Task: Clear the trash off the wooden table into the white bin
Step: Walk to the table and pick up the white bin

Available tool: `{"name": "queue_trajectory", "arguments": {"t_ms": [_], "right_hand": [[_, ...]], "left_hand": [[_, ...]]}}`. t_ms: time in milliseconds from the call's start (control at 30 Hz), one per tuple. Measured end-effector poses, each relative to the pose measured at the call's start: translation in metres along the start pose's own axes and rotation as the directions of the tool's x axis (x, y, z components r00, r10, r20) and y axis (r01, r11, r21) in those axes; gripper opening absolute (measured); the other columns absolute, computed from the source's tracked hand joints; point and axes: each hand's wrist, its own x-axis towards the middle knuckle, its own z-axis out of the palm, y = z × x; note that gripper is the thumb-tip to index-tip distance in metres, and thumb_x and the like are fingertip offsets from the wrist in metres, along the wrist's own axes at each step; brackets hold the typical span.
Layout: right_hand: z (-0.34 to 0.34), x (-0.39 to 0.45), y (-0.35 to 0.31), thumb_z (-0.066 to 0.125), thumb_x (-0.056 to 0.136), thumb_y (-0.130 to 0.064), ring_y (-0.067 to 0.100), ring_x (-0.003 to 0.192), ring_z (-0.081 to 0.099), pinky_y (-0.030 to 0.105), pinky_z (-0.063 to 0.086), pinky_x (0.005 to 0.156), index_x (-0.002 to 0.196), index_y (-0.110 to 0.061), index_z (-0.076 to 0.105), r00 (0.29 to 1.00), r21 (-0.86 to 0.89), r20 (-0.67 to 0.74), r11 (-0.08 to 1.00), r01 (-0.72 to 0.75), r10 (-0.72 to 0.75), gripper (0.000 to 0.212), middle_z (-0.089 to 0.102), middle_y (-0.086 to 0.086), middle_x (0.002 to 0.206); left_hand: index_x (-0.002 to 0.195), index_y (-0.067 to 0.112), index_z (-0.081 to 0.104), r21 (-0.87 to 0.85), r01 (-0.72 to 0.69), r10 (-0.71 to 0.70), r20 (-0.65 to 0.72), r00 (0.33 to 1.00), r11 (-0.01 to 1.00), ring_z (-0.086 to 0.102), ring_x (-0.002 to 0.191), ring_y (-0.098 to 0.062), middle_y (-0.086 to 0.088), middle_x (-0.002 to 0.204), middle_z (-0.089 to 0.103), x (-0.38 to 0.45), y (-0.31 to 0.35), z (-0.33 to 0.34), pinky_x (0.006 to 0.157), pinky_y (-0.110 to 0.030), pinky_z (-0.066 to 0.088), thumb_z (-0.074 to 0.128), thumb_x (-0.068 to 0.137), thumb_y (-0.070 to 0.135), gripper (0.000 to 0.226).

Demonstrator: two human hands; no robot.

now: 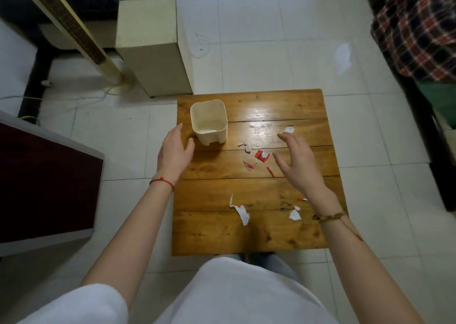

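At frame centre, both hands hover open and empty: left hand (174, 148) just beside the bin (209, 123), right hand (299, 159) over red and white scraps (262, 156) on the table (217, 235), hiding part of it.

This looks like a room in a home. The floor (271, 52) is laid with pale glossy tiles. A small wooden desk (251, 225) stands low in the middle. At the far left a cream tower fan (66, 25) leans on its round base, with a boxy cream appliance (150, 52) just beside it and cables trailing over the tiles. A plaid blanket (417, 35) lies bundled on dark furniture at the far right. A dark red panel with a grey rim (47, 185) sits at the near left.
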Motion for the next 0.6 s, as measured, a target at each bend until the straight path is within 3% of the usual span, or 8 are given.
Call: {"name": "queue_trajectory", "arguments": {"t_ms": [333, 600], "right_hand": [[0.062, 0.073, 0.036, 0.055, 0.093, -0.03, 0.016, 0.132, 0.04, 0.035, 0.035, 0.111, 0.137, -0.019, 0.042, 0.994, -0.02, 0.08, 0.997, -0.071, 0.073, 0.047, 0.047, 0.001, 0.139], [0.104, 0.101, 0.06, 0.054, 0.094, -0.027, 0.018, 0.134, 0.038, 0.036, 0.033, 0.113, 0.138, -0.015, 0.042, 0.99, -0.021, 0.105, 0.996, -0.089, 0.091, 0.047, 0.046, 0.003, 0.141]], "left_hand": [[0.143, 0.011, 0.028, -0.104, 0.292, -0.263, 0.23, 0.937, 0.951, 0.038, 0.134, -0.034, -0.013, 0.147, 0.038, 0.141, -0.034, 0.086, 0.105, -0.047, 0.036, 0.056, 0.088, 0.035, 0.067], [0.126, 0.013, 0.048, -0.184, 0.384, -0.333, 0.257, 0.907, 0.905, 0.055, 0.114, -0.031, -0.012, 0.125, 0.057, 0.175, -0.062, 0.137, 0.089, -0.036, 0.046, 0.057, 0.085, 0.022, 0.043]]}}
